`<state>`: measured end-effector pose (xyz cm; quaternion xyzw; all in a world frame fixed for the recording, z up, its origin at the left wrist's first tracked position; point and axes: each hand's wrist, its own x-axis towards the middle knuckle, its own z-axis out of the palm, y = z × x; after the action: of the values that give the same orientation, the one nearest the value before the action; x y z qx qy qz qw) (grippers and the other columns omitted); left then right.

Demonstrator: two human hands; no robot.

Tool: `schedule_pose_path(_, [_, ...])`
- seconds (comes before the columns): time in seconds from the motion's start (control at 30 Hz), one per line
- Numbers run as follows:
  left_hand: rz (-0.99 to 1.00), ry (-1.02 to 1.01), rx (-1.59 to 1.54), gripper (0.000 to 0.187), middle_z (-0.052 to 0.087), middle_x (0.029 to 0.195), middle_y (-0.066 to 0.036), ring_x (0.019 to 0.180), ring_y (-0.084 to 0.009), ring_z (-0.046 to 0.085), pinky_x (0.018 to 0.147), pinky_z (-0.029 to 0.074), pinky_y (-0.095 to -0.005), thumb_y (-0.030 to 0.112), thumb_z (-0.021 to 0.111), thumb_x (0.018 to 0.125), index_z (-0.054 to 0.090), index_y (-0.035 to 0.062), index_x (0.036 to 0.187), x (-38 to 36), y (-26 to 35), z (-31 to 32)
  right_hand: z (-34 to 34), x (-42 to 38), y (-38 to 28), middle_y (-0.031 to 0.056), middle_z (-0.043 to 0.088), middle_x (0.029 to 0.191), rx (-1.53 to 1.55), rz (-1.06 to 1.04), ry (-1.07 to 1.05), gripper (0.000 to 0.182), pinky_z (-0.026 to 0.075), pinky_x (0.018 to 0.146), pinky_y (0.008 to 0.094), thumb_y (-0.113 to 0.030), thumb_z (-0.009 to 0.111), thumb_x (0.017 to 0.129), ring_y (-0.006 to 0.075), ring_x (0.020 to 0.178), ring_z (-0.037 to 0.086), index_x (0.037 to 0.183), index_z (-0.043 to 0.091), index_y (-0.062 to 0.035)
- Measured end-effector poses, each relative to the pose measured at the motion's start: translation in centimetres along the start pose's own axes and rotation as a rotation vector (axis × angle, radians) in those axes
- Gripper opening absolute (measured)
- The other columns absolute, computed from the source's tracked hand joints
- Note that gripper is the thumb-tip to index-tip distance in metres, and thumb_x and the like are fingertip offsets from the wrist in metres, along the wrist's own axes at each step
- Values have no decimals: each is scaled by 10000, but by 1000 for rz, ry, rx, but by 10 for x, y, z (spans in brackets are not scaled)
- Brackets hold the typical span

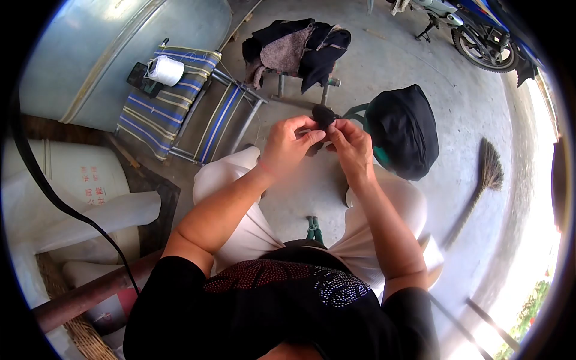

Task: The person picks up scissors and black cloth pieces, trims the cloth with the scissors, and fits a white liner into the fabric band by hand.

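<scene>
Above my lap, a small bunched black piece, which looks like cloth (324,114), is pinched between my hands. My left hand (289,143) grips its near left side with thumb and fingers. On the other side, my right hand (353,147) has thumb and fingertips closed on its lower right edge. The fingers hide part of the piece, and its exact kind is too small to make out. Just right of my right hand stands a green container (378,153) with black cloth (408,129) draped over it.
A striped folding chair (153,123) at left bears a white thread spool (166,71). Black and brown fabric (291,51) lies over a metal-legged stool ahead. A broom (489,171) lies at right, a motorcycle (489,45) stands at far right. Large metal bin (108,54) at upper left.
</scene>
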<state>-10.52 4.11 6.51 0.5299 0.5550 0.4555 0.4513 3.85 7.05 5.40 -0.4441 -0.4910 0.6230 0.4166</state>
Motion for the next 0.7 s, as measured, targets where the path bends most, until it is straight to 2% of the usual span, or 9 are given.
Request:
schedule_pose_path(0.1, [80, 25, 70, 143, 636, 724, -84, 648, -111, 579, 596, 464, -244, 100, 609, 796, 616, -23, 868, 0, 2, -2, 3, -3, 2, -29, 560, 690, 4, -85, 24, 141, 413, 561, 177, -134, 636, 805, 35, 635, 499, 839, 582, -9])
schedule_pose_path(0.23, [117, 44, 17, 166, 643, 750, -94, 655, -112, 583, 603, 465, -249, 115, 601, 804, 617, -25, 894, 1, -5, 0, 3, -6, -1, -34, 556, 701, -29, -84, 12, 147, 399, 558, 167, -134, 645, 798, 29, 634, 485, 815, 574, -7])
schedule_pose_path(0.33, [58, -7, 36, 159, 645, 754, -91, 665, -111, 584, 604, 464, -248, 111, 588, 809, 615, -25, 886, -2, 2, 0, 2, -5, 2, -31, 557, 714, -6, -54, -2, 141, 383, 540, 160, -125, 638, 803, 23, 625, 474, 815, 570, -2])
schedule_pose_path(0.4, [109, 14, -24, 234, 598, 739, -11, 689, -39, 509, 610, 435, -193, 195, 586, 845, 601, -37, 863, -3, -1, 5, 2, -5, 3, -24, 564, 724, -54, -21, 13, 125, 383, 550, 163, -127, 613, 820, 24, 628, 475, 833, 581, -7])
schedule_pose_path(0.5, [68, 9, 108, 234, 597, 727, -16, 670, -39, 501, 589, 424, -188, 191, 583, 847, 596, -42, 861, 0, -4, -3, 5, -7, -8, -21, 569, 722, 88, 79, -4, 121, 400, 578, 179, -137, 592, 834, 37, 639, 488, 844, 593, -16])
schedule_pose_path(0.6, [99, 33, 0, 243, 584, 692, -1, 634, -29, 472, 545, 386, -184, 208, 586, 846, 594, -35, 851, 5, -19, -3, 2, -5, -2, -18, 574, 730, 218, 122, -14, 133, 411, 599, 193, -151, 587, 838, 50, 648, 494, 866, 598, -21])
schedule_pose_path(0.7, [1, 1, 61, 249, 551, 653, 15, 599, -31, 437, 526, 369, -192, 220, 585, 846, 593, -27, 814, -1, -4, -5, 4, -4, 3, -19, 569, 714, 205, 66, -24, 136, 407, 592, 190, -147, 593, 828, 50, 639, 488, 856, 602, -15])
